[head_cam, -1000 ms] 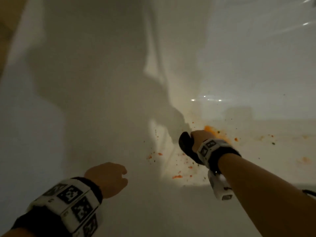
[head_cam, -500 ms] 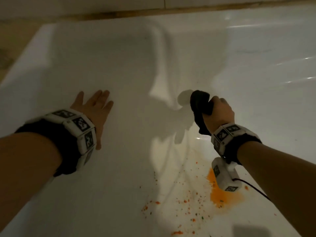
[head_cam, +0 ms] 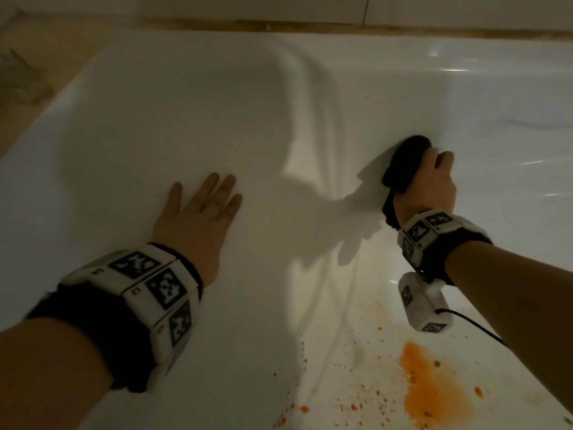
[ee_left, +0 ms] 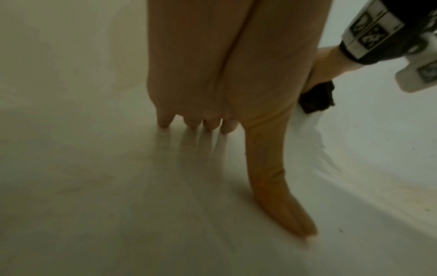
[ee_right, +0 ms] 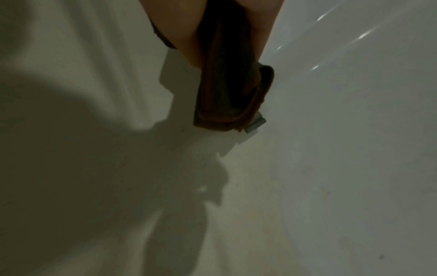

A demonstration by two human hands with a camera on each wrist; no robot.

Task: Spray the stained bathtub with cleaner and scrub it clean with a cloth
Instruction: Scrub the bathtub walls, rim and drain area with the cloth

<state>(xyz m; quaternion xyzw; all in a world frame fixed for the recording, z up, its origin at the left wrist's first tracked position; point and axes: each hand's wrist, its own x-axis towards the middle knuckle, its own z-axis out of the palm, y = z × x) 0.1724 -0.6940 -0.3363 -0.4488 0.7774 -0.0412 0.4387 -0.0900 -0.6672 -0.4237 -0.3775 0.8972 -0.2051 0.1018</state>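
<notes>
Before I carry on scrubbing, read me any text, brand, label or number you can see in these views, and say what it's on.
No readable words, brands or numbers in any view.
Left wristband: black-and-white square marker patterns only, no letters.
Right wristband: the same marker patterns, no letters.
White camera block under the right wrist: marker patterns, no text.
Cloth: a small pale tag shows at its edge in the right wrist view, too blurred to read.
Bathtub: no marking visible.

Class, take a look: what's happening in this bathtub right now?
A person leans into a white bathtub. The left hand rests flat on its surface, fingers straight. The right hand grips a dark cloth against the tub wall. The orange stain and specks lie unwiped, nearer the camera.
</notes>
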